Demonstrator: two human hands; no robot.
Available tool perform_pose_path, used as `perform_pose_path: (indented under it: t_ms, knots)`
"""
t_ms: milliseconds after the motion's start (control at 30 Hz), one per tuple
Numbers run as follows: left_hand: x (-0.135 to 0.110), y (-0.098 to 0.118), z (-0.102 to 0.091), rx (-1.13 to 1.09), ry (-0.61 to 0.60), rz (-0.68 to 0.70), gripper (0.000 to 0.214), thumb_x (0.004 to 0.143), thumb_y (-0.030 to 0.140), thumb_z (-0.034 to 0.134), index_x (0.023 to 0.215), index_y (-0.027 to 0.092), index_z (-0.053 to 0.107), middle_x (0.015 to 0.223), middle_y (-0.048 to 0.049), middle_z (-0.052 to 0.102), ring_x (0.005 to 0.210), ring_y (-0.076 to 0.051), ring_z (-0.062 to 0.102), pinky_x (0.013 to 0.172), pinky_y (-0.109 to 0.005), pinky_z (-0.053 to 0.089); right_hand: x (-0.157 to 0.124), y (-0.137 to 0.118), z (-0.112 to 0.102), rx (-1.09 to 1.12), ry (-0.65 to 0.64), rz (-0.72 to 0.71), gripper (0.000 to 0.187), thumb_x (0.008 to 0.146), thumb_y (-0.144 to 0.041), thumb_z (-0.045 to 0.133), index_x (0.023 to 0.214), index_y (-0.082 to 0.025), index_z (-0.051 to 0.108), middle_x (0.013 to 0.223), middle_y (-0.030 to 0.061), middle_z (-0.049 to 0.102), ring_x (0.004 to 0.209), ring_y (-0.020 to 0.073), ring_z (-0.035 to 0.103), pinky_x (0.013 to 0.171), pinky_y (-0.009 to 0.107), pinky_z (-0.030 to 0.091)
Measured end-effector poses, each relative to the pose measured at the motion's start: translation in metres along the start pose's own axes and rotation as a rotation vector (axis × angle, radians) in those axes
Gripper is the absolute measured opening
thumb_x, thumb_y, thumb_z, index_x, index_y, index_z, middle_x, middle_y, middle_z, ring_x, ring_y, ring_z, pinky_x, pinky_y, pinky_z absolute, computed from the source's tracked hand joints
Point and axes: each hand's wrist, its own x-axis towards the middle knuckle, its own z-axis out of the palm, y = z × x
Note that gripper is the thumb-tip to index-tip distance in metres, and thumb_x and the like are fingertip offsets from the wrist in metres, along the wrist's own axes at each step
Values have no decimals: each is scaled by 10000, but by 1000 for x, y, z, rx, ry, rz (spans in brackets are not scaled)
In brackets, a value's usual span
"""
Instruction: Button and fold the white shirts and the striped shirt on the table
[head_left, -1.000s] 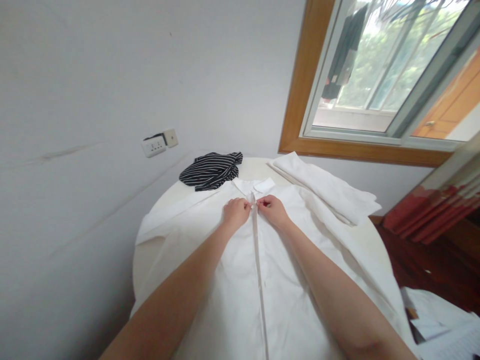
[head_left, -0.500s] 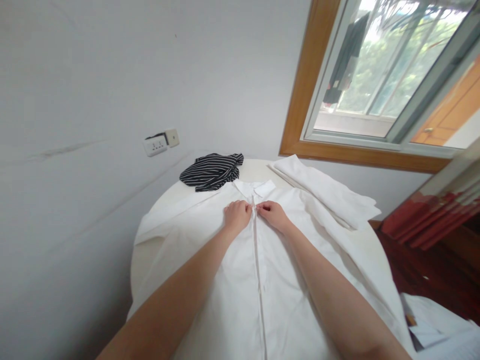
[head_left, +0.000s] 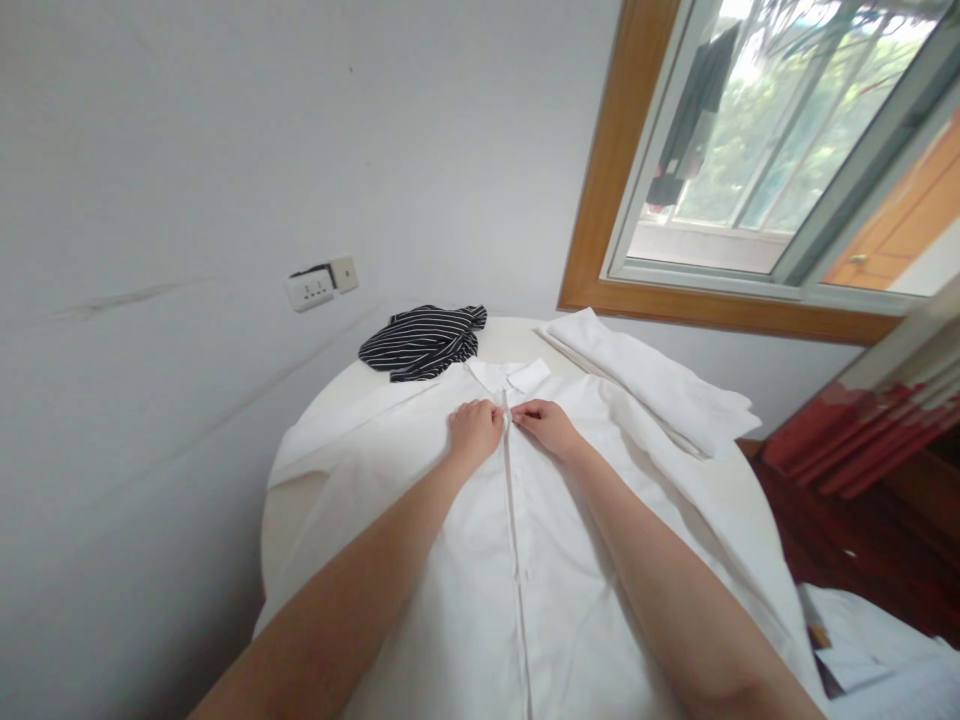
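Shirt [head_left: 472,620] of white cloth lies spread across the round table [head_left: 506,335], its collar [head_left: 529,376] at the far end and its front opening [head_left: 514,520] running down the middle towards me. My left hand [head_left: 476,430] has its fingers curled in, pinching the left edge of that opening just below the collar; my right hand [head_left: 547,425], fingertips drawn together, pinches the right edge directly opposite. What exactly sits between my fingertips is too small for me to tell. One sleeve stretches out to the left. At the far left of the table a black garment with white stripes [head_left: 427,343] lies bundled, and at the far right a folded white cloth [head_left: 645,380] rests slantwise. Past the table, the pale wall [head_left: 225,150] has a socket [head_left: 309,290] on the left and a wood-framed window [head_left: 750,160] on the right. Farther right, a red and cream curtain [head_left: 840,425] hangs by the dark red floor [head_left: 825,530].
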Motion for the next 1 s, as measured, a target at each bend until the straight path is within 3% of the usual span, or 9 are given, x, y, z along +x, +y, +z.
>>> perform_pose_path:
  t_ms: [500, 700, 1000]
  knots:
    - [-1, 3, 1, -35, -13, -34, 317, 939, 358, 387, 889, 192, 653, 1034, -79, 684, 1041, -264, 595, 854, -400, 430, 0, 1, 8, -5, 131, 10, 192, 746, -297, 637, 826, -161, 745, 790, 49, 710, 706, 160, 593, 655, 249, 436]
    - [0, 4, 1, -20, -25, -36, 294, 928, 307, 382, 910, 197, 654, 1056, -75, 681, 1057, -262, 587, 868, -411, 422, 1, 3, 9, 51, 75, -11, 205, 729, -323, 643, 809, -154, 729, 681, 16, 662, 597, 124, 523, 590, 229, 391]
    - [2, 2, -2, -62, -73, -48, 286, 927, 342, 397, 887, 217, 651, 1080, -58, 678, 1086, -246, 575, 892, -392, 418, -2, -3, 7, -83, 151, -21, 180, 709, -323, 696, 769, -154, 712, 716, 22, 657, 627, 123, 526, 617, 233, 397]
